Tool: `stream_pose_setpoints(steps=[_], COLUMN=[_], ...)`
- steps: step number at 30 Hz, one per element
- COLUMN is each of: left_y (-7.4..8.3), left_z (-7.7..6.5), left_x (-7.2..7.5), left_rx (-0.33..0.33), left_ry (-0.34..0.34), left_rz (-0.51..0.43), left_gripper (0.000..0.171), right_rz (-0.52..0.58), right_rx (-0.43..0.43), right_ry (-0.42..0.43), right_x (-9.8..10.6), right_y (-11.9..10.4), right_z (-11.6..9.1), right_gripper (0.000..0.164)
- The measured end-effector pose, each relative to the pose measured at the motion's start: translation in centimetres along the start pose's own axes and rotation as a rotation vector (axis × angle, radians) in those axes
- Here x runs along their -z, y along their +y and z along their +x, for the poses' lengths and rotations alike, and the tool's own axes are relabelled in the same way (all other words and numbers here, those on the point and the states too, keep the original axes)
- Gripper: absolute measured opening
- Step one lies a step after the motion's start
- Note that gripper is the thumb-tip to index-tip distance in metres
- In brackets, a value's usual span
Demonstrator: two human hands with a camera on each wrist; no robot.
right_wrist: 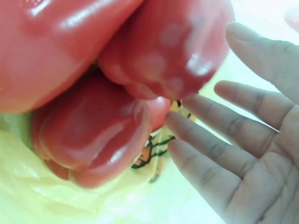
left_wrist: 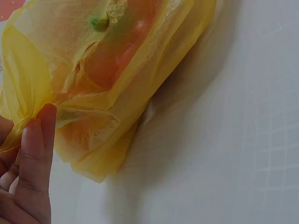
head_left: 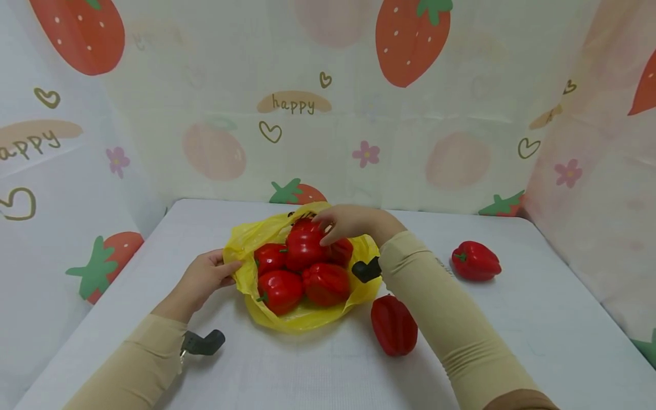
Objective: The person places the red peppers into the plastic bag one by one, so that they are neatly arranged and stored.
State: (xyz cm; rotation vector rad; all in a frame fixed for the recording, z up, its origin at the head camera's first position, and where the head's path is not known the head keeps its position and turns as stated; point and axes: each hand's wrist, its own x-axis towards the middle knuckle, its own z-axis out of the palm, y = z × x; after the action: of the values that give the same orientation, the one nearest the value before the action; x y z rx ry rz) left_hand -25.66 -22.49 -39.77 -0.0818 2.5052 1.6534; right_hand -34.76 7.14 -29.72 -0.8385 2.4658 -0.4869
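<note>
A yellow plastic bag (head_left: 287,326) lies with its mouth spread wide, several red bell peppers (head_left: 328,283) inside. At its left rim, my left hand (head_left: 205,276) pinches the bag's edge between thumb and fingers; the left wrist view shows the gathered film (left_wrist: 28,79) at the fingertips. Over the far right part of the bag is my right hand (head_left: 348,221), beside the topmost bell pepper (head_left: 305,247). Seen from the right wrist, its fingers (right_wrist: 210,154) are spread and nearly straight, fingertips close to a pepper (right_wrist: 173,46), with nothing in the palm.
Outside the bag, one red bell pepper (head_left: 394,326) lies just right of it, near my right forearm. Another pepper (head_left: 476,261) is farther right on the white table (head_left: 307,376). A strawberry-patterned cloth (head_left: 318,154) hangs behind and at both sides.
</note>
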Motion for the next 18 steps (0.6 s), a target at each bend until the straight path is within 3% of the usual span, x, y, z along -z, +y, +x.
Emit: stream_pose_setpoints(steps=[18], left_y=[0.0], left_z=[0.0], left_x=[-0.1], left_rx=[0.006], left_ry=[-0.004], left_rz=[0.005], left_gripper=[0.048], right_rz=[0.127], right_rx=[0.061], right_ry=[0.058], right_x=[1.7], right_y=[1.9], right_z=[-3.5], right_gripper=[0.05])
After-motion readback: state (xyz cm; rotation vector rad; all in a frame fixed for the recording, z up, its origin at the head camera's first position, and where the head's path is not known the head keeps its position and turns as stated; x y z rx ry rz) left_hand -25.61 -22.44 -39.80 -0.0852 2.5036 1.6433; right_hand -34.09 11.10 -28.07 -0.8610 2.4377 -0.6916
